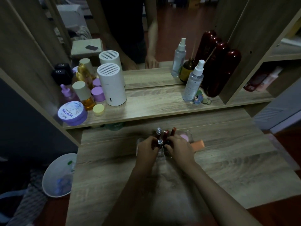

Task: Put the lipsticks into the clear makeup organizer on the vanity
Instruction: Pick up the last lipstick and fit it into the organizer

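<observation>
The clear makeup organizer (189, 134) stands on the vanity top in the middle of the view. Several lipsticks stand upright in it: a silver-capped one (159, 131), a dark red one (166, 135) and a brown-red one (173, 130). My left hand (147, 148) is at the organizer's near left side, fingers curled on a jewel-topped lipstick (160, 142). My right hand (179, 147) is at the near right side, its fingertips pinching a dark lipstick (167, 142). A pink puff (184, 137) lies in the organizer's right compartment.
An orange sponge (198, 144) lies right of the organizer. The raised shelf behind holds a white cylinder (112, 85), a purple jar (72, 113), bottles at left, and spray bottles (193, 82) with dark red bottles (218, 70) at right. A white bin (59, 175) stands on the floor at left.
</observation>
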A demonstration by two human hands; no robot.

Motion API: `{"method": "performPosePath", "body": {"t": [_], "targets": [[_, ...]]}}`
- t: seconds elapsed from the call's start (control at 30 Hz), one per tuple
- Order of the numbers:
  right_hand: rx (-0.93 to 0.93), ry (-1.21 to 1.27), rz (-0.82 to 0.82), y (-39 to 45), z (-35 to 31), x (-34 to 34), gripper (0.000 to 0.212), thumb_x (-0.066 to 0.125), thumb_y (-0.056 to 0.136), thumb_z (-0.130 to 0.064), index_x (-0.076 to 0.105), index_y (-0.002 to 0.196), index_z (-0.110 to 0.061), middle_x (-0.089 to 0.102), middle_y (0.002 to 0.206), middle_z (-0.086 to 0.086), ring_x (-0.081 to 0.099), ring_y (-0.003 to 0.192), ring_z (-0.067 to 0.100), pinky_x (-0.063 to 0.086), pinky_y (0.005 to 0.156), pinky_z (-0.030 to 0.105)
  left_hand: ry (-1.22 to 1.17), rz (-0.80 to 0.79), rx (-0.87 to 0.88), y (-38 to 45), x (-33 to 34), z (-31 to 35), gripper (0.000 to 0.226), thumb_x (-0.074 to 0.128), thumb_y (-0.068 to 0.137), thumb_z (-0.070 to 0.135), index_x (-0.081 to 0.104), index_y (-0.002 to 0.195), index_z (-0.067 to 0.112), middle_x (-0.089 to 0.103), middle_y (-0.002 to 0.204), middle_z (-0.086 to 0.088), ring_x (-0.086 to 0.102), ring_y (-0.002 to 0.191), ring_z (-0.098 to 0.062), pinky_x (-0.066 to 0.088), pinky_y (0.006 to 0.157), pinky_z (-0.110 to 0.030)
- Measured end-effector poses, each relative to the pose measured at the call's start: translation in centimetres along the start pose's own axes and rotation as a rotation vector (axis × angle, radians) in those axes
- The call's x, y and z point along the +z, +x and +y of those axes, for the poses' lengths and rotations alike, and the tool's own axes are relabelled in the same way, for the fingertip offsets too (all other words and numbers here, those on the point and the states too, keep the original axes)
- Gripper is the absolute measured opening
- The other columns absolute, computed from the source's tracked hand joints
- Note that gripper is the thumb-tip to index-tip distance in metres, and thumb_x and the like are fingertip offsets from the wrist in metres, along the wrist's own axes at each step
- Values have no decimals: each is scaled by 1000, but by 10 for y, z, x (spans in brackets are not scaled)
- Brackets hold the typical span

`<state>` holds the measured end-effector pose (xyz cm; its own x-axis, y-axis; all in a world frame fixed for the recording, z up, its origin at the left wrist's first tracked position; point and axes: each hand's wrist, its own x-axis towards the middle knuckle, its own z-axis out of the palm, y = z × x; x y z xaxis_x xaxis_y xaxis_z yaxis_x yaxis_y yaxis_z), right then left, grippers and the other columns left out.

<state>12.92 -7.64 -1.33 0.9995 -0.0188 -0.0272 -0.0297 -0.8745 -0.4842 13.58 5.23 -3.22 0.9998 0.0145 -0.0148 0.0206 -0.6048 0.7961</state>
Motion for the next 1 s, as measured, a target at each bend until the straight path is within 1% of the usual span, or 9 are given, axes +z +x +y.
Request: {"method": "performPosePath", "body": {"t": [0.13, 0.33, 0.4, 0.57, 0.73, 0.8, 0.87, 0.93, 1.0], "targets": [[1, -10, 4, 2, -2, 2, 20, 61, 84, -21, 65, 102, -13, 66, 106, 8, 62, 96, 26, 55, 78, 42, 61, -21, 4, 2, 2, -1, 19, 61, 71, 0, 66, 87, 9, 72, 88, -11, 61, 76, -15, 34, 63, -8], [9, 7, 11, 2, -1, 4, 23, 64, 82, -21, 64, 104, -13, 67, 107, 9, 63, 96, 26, 55, 79, 46, 161, -46, 12, 3, 3, -3, 17, 61, 74, 7, 64, 91, 8, 64, 96, -14, 57, 90, -26, 32, 73, -25], [15, 16, 11, 2, 0, 4, 24, 64, 82, -21, 64, 104, -12, 67, 107, 10, 62, 98, 28, 54, 80, 46, 168, -41, 8, 2, 3, -2, 17, 60, 75, 7, 64, 91, 7, 63, 97, -14, 56, 90, -26, 27, 70, -22], [-5, 47, 51, 1, -1, 1, 24, 65, 81, -18, 66, 104, -12, 68, 105, 11, 61, 96, 26, 54, 77, 40, 169, -40, -6, 2, 1, -1, 19, 59, 74, 5, 63, 93, 5, 61, 98, -18, 54, 93, -31, 38, 80, -34], [-36, 87, 97, -2, 1, -10, 22, 67, 79, -17, 67, 101, -14, 69, 100, 9, 60, 94, 25, 52, 78, 39, 119, -9, 27, 2, -6, 2, 20, 65, 73, 8, 63, 93, 7, 61, 95, -14, 56, 88, -26, 43, 77, -32], [-29, 141, 167, -1, 5, -19, 13, 69, 77, -17, 67, 90, -15, 69, 87, 7, 61, 83, 24, 50, 71, 37, 75, 22, 47, 3, -11, 6, 18, 69, 73, 14, 63, 90, 10, 59, 91, -7, 54, 79, -16, 40, 67, -16], [-12, 174, 250, 3, 8, -28, 10, 71, 76, -17, 65, 84, -16, 66, 79, 4, 59, 71, 20, 43, 60, 27, 61, 60, 64, 7, -17, 12, 21, 72, 73, 21, 60, 86, 11, 55, 87, -3, 50, 74, -11, 36, 63, -13], [-22, 196, 281, 10, 10, -34, 14, 70, 76, -16, 64, 89, -16, 66, 84, 3, 58, 73, 16, 40, 62, 24, 44, 88, 73, 12, -21, 17, 25, 72, 74, 24, 57, 89, 10, 53, 90, -2, 50, 78, -13, 41, 66, -21], [-36, 195, 248, 17, 11, -37, 24, 69, 78, -16, 65, 101, -16, 67, 96, 5, 60, 83, 18, 44, 70, 26, 22, 96, 115, 16, -23, 22, 30, 69, 76, 21, 56, 101, 12, 52, 99, 0, 50, 85, -10, 41, 70, -17]]}}
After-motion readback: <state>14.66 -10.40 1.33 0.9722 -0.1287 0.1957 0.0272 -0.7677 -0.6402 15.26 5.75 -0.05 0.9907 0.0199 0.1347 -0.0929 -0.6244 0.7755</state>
